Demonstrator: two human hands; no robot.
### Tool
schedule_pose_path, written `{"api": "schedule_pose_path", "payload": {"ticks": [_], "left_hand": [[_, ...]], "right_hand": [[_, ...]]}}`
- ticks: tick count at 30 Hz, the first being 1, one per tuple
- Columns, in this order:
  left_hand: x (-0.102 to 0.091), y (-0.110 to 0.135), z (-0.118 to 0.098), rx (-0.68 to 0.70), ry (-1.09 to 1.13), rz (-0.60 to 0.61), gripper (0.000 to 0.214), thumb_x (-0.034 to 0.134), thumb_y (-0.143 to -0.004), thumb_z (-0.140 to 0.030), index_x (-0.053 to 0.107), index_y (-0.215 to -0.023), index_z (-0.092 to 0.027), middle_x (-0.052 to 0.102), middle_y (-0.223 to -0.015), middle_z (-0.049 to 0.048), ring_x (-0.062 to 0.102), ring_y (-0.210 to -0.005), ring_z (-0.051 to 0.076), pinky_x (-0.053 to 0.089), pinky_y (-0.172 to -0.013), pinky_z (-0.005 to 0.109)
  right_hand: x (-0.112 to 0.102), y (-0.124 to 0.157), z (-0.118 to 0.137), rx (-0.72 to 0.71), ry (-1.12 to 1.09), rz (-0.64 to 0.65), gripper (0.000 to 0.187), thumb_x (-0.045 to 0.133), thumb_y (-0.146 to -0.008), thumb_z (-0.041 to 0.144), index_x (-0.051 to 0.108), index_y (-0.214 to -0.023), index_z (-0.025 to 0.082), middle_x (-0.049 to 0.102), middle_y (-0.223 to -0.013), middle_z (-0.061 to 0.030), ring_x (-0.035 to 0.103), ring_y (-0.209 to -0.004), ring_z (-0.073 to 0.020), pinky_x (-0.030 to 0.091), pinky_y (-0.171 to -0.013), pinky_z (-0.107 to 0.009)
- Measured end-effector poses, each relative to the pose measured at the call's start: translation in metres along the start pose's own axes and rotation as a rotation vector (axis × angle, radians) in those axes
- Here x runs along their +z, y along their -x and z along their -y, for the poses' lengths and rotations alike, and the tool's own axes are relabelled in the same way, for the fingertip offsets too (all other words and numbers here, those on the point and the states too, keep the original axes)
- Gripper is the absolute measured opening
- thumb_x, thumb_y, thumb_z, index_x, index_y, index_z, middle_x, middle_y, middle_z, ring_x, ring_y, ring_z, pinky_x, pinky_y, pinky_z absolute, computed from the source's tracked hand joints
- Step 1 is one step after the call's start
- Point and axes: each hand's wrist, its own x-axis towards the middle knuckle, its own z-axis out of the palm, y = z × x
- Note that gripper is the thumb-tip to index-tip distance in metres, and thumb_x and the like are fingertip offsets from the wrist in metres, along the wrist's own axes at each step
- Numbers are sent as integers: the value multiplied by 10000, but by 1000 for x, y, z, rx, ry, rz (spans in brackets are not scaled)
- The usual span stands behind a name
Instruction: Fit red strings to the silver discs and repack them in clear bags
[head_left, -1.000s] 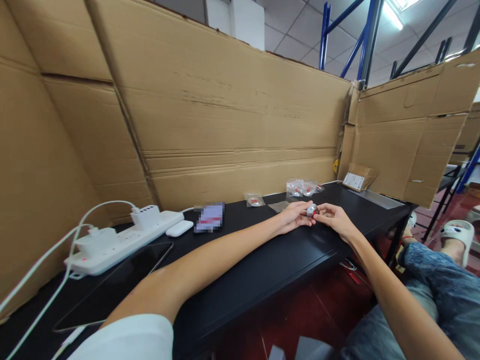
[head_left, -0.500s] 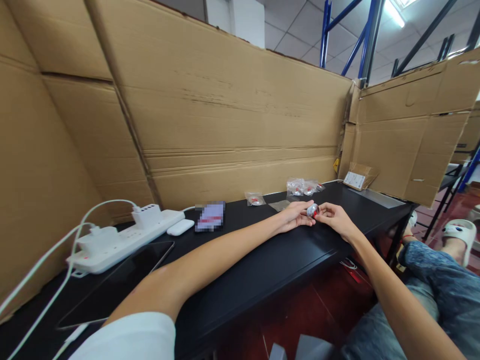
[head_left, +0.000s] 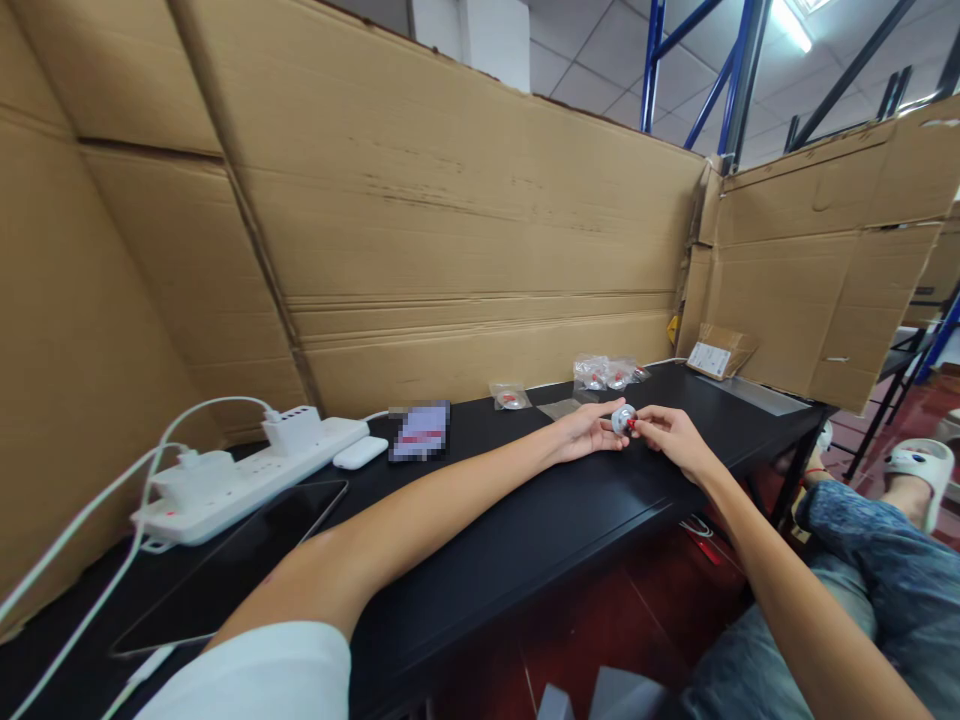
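Note:
Both my hands meet over the far part of the black table [head_left: 525, 540]. My left hand [head_left: 585, 432] and my right hand [head_left: 671, 435] pinch a small round silver part with a red piece [head_left: 623, 419] between their fingertips, just above the tabletop. Behind the hands lie a flat clear bag [head_left: 559, 409], one small bag with a red and silver part [head_left: 510, 398], and a cluster of several such bags [head_left: 609, 374].
A white power strip [head_left: 240, 470] with plugged chargers and cables sits at the left, with a white earbud case [head_left: 360, 453], a blurred card [head_left: 420, 432] and a dark tablet [head_left: 232, 560] nearby. Cardboard walls [head_left: 465, 250] enclose the table. My knee in jeans [head_left: 885, 580] is at the right.
The hands stay together on the small part; the fingers have shifted slightly, turning the part a little between them.

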Motion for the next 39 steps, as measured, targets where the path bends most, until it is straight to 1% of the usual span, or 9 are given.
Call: {"api": "schedule_pose_path", "payload": {"ticks": [5,8,11,15,19,23,29,33,39], "left_hand": [[0,1,0,-14,-49,30,326,595,-895,-375,638,-860,-54,660,-732,100,650,-629,155,522,-636,266],[0,1,0,-8,-84,28,318,607,-887,-368,637,-857,-53,652,-714,95,650,-620,157,529,-637,271],[0,0,1,-6,-125,19,313,620,-878,-377,638,-864,-65,657,-705,93,647,-611,149,532,-636,270],[2,0,1,-2,-145,25,309,628,-872,-382,636,-864,-73,666,-714,92,651,-614,150,535,-631,271],[4,1,1,-6,-167,27,308,623,-874,-383,630,-846,-76,664,-697,89,652,-605,153,534,-627,272],[0,-1,1,-29,-164,81,311,616,-876,-388,633,-864,-77,673,-715,100,650,-606,153,531,-625,267],[-5,-4,0,-57,-74,131,319,529,-924,-366,635,-897,-66,689,-780,126,650,-633,153,520,-627,254],[-1,-4,0,-80,-40,99,366,474,-948,-393,628,-912,-63,693,-793,140,632,-612,137,491,-599,236],[3,-3,0,-50,-77,83,429,428,-957,-443,620,-886,-66,676,-761,117,619,-597,124,477,-600,220]], "right_hand": [[0,0,1,-32,-9,67,297,701,-696,326,684,-951,175,528,-656,34,456,-574,-105,339,-554,-242],[-1,0,-1,-48,10,106,261,685,-703,272,685,-947,181,490,-642,47,451,-587,-104,354,-579,-241],[0,0,0,-40,20,128,179,666,-705,253,681,-867,179,532,-666,35,480,-613,-115,381,-611,-249],[1,0,2,-4,21,117,94,641,-685,233,647,-760,175,582,-677,25,516,-635,-132,395,-633,-258],[3,0,7,47,-2,134,102,609,-651,218,631,-742,179,634,-708,2,565,-699,-168,408,-667,-274],[4,0,10,55,0,152,108,575,-634,218,635,-715,180,634,-695,-2,560,-712,-176,402,-699,-286],[4,-1,5,66,25,103,107,566,-691,277,609,-677,180,579,-645,2,481,-616,-138,337,-582,-254],[4,-3,-1,64,15,72,184,579,-731,333,557,-631,180,524,-605,12,395,-545,-110,277,-521,-242],[4,-7,-8,21,125,43,248,544,-788,380,536,-645,177,484,-596,25,368,-544,-106,272,-508,-239]]}}
